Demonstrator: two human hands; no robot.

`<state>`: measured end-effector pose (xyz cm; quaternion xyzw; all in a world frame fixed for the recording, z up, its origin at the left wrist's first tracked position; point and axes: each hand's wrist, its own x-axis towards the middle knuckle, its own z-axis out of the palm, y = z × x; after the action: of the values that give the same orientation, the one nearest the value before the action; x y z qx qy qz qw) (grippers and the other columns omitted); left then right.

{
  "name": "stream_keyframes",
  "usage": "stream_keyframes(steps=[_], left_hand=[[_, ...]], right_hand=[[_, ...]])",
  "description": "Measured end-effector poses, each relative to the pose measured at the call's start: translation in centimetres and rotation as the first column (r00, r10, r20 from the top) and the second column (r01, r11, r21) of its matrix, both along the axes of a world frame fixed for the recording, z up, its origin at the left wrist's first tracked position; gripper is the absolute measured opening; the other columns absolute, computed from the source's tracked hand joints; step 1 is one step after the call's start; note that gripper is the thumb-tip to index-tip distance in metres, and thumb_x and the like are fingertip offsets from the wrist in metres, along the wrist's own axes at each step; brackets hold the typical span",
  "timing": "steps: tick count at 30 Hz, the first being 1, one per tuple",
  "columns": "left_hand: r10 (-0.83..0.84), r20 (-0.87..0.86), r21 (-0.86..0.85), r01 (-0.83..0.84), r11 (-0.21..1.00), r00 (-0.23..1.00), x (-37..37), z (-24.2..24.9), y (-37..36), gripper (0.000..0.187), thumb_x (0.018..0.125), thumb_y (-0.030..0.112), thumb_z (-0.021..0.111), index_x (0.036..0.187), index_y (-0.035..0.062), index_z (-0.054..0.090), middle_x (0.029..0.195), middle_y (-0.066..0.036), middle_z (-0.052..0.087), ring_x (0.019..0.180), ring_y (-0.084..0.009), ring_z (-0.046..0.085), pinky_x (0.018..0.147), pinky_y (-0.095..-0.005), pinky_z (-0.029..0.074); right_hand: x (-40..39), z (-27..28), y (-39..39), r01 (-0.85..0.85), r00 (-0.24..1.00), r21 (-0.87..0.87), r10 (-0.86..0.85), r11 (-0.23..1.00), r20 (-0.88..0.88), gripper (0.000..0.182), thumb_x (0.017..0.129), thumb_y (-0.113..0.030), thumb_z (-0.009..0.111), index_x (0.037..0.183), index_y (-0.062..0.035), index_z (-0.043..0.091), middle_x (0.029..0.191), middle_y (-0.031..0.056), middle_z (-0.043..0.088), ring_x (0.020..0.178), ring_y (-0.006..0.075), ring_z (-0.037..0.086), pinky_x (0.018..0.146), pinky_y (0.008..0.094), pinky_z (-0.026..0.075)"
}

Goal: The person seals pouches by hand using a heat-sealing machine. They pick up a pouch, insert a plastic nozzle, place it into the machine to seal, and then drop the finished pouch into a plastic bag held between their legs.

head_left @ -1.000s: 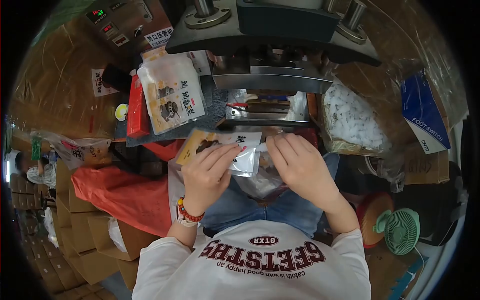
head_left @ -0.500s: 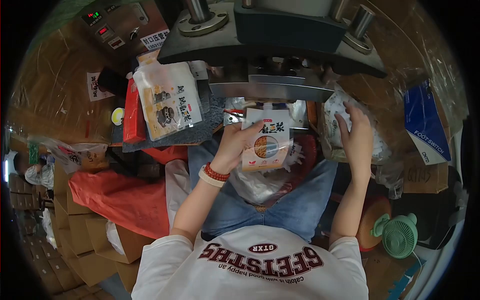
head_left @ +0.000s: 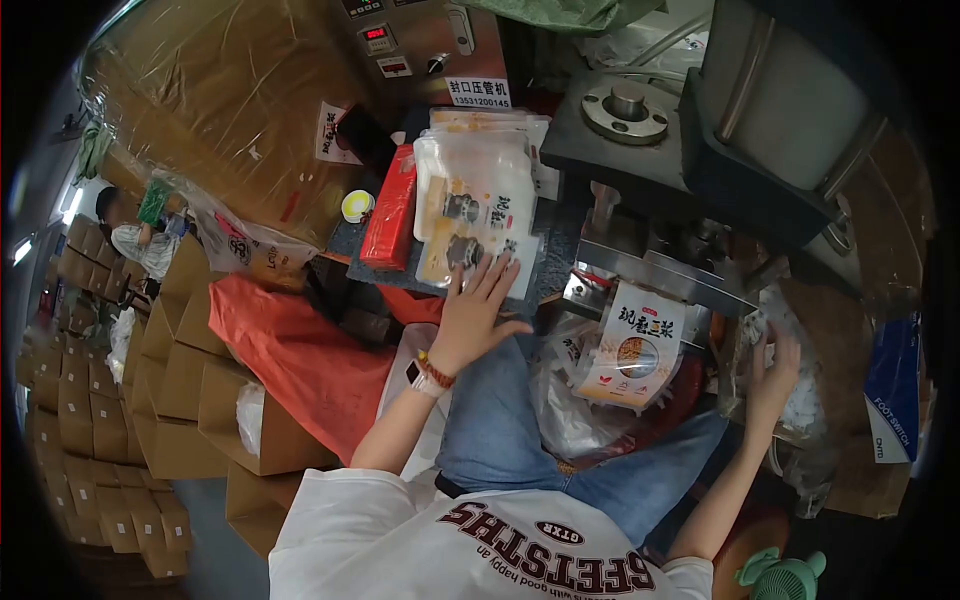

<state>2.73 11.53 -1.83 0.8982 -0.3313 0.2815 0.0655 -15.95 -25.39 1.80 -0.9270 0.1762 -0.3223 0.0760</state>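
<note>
My left hand (head_left: pixel 470 322) lies with fingers spread on the lower end of a stack of printed pouches (head_left: pixel 480 185), its thumb pointing out to the right. Just under the metal jaws of a press (head_left: pixel 665 265), a single printed pouch (head_left: pixel 632 350) rests above my lap, touched by neither hand. My right hand (head_left: pixel 774 375) is over an open box lined with clear plastic that holds small white pieces (head_left: pixel 803 408). Its fingers are apart, and I make out nothing held in them.
A red box (head_left: pixel 388 215) stands left of the pouch stack. The control box (head_left: pixel 430 60) is behind it. Cardboard cartons (head_left: pixel 225 395) fill the left side. A blue carton (head_left: pixel 893 390) and a green fan (head_left: pixel 785 578) are at the right. A person (head_left: pixel 145 240) is far left.
My left hand has let go of the pouch, which stays at the press, and moved left onto the stack. The right hand has lowered over the white pieces. My view has turned left.
</note>
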Motion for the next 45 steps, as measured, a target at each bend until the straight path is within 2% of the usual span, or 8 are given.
stream_keyframes(steps=[5, 11, 18, 21, 23, 31, 43, 45], left_hand=[[-0.225, -0.542, -0.44, -0.045, 0.897, 0.81, -2.4, 1.5, 2.3, 0.039, 0.071, -0.004, 0.059, 0.106, 0.0103, 0.071, 0.101, -0.01, 0.071, 0.094, -0.0264, 0.068, 0.081, -0.0322, 0.053], [-0.494, -0.233, -0.573, 0.292, 0.766, 0.838, -6.8, 5.9, -1.5, 0.043, 0.065, -0.009, 0.054, 0.102, 0.0056, 0.071, 0.102, -0.007, 0.071, 0.101, -0.0273, 0.066, 0.085, -0.0348, 0.053], [-0.716, -0.273, -0.543, 0.512, 0.666, 0.642, -8.5, 8.0, -3.1, 0.042, 0.063, -0.005, 0.06, 0.103, 0.0042, 0.07, 0.102, -0.01, 0.07, 0.091, -0.0298, 0.068, 0.077, -0.0329, 0.055], [-0.784, -0.361, -0.704, 0.404, 0.584, 0.504, -8.6, 4.7, -5.6, 0.03, 0.076, 0.001, 0.065, 0.106, 0.0019, 0.069, 0.096, -0.01, 0.072, 0.077, -0.023, 0.07, 0.068, -0.0278, 0.054], [-0.647, -0.747, -0.663, -0.108, 0.741, 0.152, -8.1, 2.5, -7.6, 0.021, 0.087, 0.011, 0.067, 0.104, -0.0013, 0.069, 0.089, -0.008, 0.072, 0.071, -0.0123, 0.067, 0.064, -0.0253, 0.053], [-0.874, -0.465, -0.653, -0.611, 0.447, -0.143, -3.4, 2.1, -12.8, 0.022, 0.089, 0.016, 0.068, 0.093, -0.0055, 0.068, 0.089, -0.01, 0.07, 0.075, -0.012, 0.067, 0.064, -0.0254, 0.054], [-0.747, -0.663, -0.624, -0.585, 0.518, 0.047, -5.3, -1.4, -6.9, 0.037, 0.09, 0.03, 0.066, 0.109, -0.0014, 0.063, 0.093, -0.006, 0.068, 0.078, -0.0115, 0.064, 0.069, -0.0247, 0.05], [-0.246, -0.742, -0.511, -0.288, 0.81, 0.624, -7.3, -6.2, -4.9, 0.041, 0.086, 0.027, 0.068, 0.118, 0.0031, 0.058, 0.095, -0.01, 0.066, 0.074, -0.0215, 0.064, 0.069, -0.0298, 0.051]], right_hand=[[-0.8, 5.5, 8.3, -0.331, 0.89, 0.319, 0.182, 0.888, 0.418, 0.023, 0.081, 0.004, 0.064, 0.103, 0.0011, 0.066, 0.09, 0.0086, 0.061, 0.078, 0.0174, 0.055, 0.069, 0.0243, 0.043], [-0.2, 6.2, 14.8, -0.569, 0.79, -0.114, 0.58, 0.814, 0.198, 0.034, 0.07, -0.005, 0.07, 0.102, 0.0007, 0.065, 0.096, 0.0108, 0.06, 0.09, 0.0281, 0.058, 0.08, 0.0388, 0.045], [-1.1, 7.0, 13.5, -0.761, 0.648, 0.18, 0.725, 0.623, 0.233, 0.037, 0.073, -0.006, 0.071, 0.109, -0.0013, 0.065, 0.1, 0.0095, 0.061, 0.093, 0.026, 0.058, 0.084, 0.0391, 0.046], [-0.7, 6.3, 12.5, -0.657, 0.748, 0.335, 0.637, 0.675, 0.184, 0.044, 0.078, -0.01, 0.071, 0.119, -0.0008, 0.059, 0.112, 0.0142, 0.059, 0.101, 0.0313, 0.056, 0.088, 0.039, 0.045], [-0.5, 5.8, 11.4, -0.504, 0.86, 0.355, 0.496, 0.788, 0.121, 0.055, 0.079, -0.013, 0.072, 0.129, -0.0012, 0.051, 0.125, 0.0174, 0.054, 0.113, 0.0344, 0.05, 0.095, 0.0388, 0.041], [-2.5, 4.1, 4.3, -0.069, 0.987, 0.305, 0.021, 0.95, 0.157, 0.022, 0.089, -0.01, 0.062, 0.107, 0.0011, 0.062, 0.107, 0.0137, 0.063, 0.101, 0.0277, 0.059, 0.09, 0.0339, 0.043], [-7.9, -11.0, 6.6, -0.422, 0.897, 0.306, 0.443, 0.854, 0.0, 0.02, 0.075, 0.0, 0.06, 0.094, 0.0011, 0.064, 0.078, 0.0141, 0.062, 0.07, 0.0273, 0.061, 0.07, 0.0365, 0.046], [-8.1, -16.8, 3.8, -0.053, 0.998, 0.667, 0.069, 0.744, 0.003, 0.028, 0.09, -0.016, 0.059, 0.109, 0.0043, 0.061, 0.098, 0.0178, 0.064, 0.09, 0.0308, 0.061, 0.084, 0.0376, 0.045]])
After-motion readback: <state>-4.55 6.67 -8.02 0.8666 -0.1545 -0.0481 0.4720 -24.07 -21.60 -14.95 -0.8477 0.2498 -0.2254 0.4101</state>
